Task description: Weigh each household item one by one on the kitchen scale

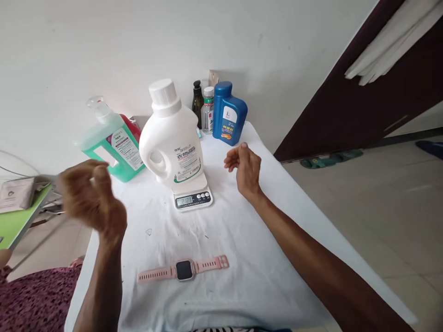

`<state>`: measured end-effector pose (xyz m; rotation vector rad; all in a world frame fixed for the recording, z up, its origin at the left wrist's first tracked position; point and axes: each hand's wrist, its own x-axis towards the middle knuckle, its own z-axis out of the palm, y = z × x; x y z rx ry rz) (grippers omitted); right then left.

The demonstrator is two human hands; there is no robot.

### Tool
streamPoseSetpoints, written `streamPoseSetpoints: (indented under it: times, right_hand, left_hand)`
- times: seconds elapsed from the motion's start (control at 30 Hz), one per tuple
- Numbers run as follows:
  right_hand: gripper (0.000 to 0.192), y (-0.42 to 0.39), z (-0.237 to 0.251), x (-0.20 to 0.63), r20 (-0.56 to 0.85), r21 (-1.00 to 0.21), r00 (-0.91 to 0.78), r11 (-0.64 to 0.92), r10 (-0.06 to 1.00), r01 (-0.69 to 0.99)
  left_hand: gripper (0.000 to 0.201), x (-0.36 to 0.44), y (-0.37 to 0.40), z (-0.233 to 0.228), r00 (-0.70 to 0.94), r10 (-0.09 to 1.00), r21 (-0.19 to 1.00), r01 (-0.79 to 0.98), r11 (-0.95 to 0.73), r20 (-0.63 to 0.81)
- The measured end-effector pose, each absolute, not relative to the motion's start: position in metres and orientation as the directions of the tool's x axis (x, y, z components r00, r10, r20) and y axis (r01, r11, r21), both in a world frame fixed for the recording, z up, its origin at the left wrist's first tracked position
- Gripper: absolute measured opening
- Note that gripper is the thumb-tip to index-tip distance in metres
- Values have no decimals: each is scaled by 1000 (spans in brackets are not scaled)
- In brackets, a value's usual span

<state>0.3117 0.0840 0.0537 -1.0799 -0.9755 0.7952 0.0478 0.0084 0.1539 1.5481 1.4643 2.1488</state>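
Both hands empty, left hand (92, 196) and right hand (244, 168) flanking white jug (171, 136) on scale (193, 196)

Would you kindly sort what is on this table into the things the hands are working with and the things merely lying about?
In hand:
- white detergent jug, standing on the scale
- small digital scale, display lit
- left hand and right hand, both open, flanking the jug without touching it

Lying about:
- pink watch
- green pump bottle
- blue oil bottle
- dark bottle
- small clear bottle

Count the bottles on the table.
5: white jug on the scale; green bottle left; dark bottle, clear bottle, blue bottle behind. A red item may be hidden.
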Motion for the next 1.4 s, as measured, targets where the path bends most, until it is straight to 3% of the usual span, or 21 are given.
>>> streamPoseSetpoints:
  times: [0.1, 0.2, 0.3, 0.47, 0.57, 0.7, 0.83, 1.13, 1.4]
  right_hand:
    - [59, 22, 54, 304, 411, -910, 87, 403, 908, 97]
    - [56, -22, 33, 284, 479, -860, -347, 511, 807, 1]
    - [54, -33, 10, 267, 427, -883, -472, 468, 772, -33]
    - [56, -23, -5, 264, 297, -945, -552, 323, 779, -52]
    - [56, -21, -8, 269, 216, -970, -596, 237, 774, -44]
    - [48, -18, -11, 271, 190, -968, -634, 251, 749, 7]
    - [42, -14, -11, 272, 181, -959, -639, 278, 748, 54]
    - [45, -12, -6, 274, 156, -965, -624, 254, 766, 71]
    - [43, -14, -5, 277, 108, -967, -640, 229, 761, 109]
  left_hand:
    - [35, 45, 28, 139, -401, 535, 666, 525, -530, 743]
    - [50, 49, 44, 126, -318, 695, 739, 490, -462, 645]
    - [55, 55, 52, 121, -260, 759, 763, 474, -439, 597]
    - [53, 62, 68, 117, -277, 807, 821, 422, -385, 521]
    - [56, 67, 82, 117, -320, 854, 908, 226, -352, 410]
    - [64, 83, 97, 123, -447, 845, 931, -70, -359, 292]
    - [70, 101, 104, 135, -554, 793, 916, -126, -380, 253]
    - [64, 136, 165, 167, -411, 867, 892, -220, -395, 283]
    - [56, 176, 225, 144, -292, 935, 914, -289, -286, 200]
